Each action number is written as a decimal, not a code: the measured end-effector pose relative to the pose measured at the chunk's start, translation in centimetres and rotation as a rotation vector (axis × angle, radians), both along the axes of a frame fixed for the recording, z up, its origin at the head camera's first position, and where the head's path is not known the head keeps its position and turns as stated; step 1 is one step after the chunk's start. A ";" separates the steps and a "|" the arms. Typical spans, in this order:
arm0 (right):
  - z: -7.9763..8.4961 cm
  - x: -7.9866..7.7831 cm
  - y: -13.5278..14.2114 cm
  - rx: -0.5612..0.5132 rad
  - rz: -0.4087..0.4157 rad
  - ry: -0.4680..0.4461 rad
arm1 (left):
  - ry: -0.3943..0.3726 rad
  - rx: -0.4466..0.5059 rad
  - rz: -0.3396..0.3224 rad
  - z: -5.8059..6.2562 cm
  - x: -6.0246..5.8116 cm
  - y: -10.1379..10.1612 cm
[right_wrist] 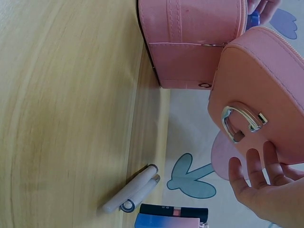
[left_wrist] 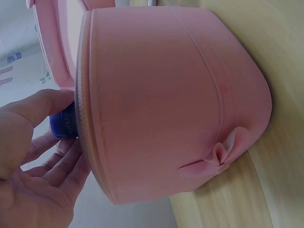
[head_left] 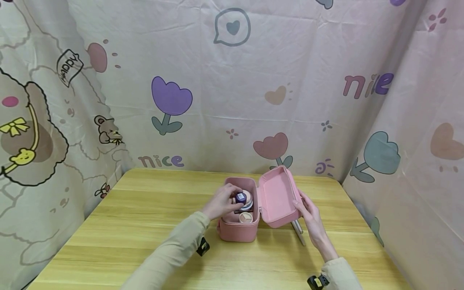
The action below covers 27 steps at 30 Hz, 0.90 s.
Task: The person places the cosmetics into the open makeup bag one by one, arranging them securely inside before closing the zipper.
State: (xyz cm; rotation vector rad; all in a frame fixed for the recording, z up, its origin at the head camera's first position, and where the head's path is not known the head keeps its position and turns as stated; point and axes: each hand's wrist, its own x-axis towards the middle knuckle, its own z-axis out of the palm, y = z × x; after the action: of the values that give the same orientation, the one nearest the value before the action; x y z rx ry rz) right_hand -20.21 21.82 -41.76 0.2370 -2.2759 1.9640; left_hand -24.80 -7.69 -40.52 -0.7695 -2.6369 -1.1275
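A pink cosmetic case (head_left: pixel 237 233) stands on the table with its lid (head_left: pixel 279 195) swung out to the right. My left hand (head_left: pixel 222 201) reaches over the case opening and pinches a small dark blue jar (left_wrist: pixel 63 122) between thumb and fingers. Inside the case, round compacts (head_left: pixel 247 204) lie beneath the jar, and a small round palette (head_left: pixel 245 218) sits near the front wall. My right hand (head_left: pixel 309 213) holds the lid by its outer edge, thumb over the rim. Its fingers (right_wrist: pixel 254 166) lie against the outside, below the metal-trimmed handle (right_wrist: pixel 242 121).
Slim light tubes (right_wrist: pixel 135 190) lie on the wooden table (head_left: pixel 152 225), partly behind the lid in the head view. Beside them, the right wrist view shows a blue and pink box (right_wrist: pixel 166 221) and a black tube (right_wrist: pixel 173 212). A printed curtain (head_left: pixel 224 100) hangs around the table.
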 end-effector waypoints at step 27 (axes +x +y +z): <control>-0.3 -0.1 0.1 -0.001 0.000 0.012 | 0.083 -0.281 -0.069 -1.1 -1.1 2.3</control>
State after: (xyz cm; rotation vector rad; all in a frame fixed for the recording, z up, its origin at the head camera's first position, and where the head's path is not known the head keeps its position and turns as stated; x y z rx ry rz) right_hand -20.27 21.96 -42.02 0.2487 -2.2671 1.9583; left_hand -25.93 -5.44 -41.59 -0.9411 -2.7500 -0.7282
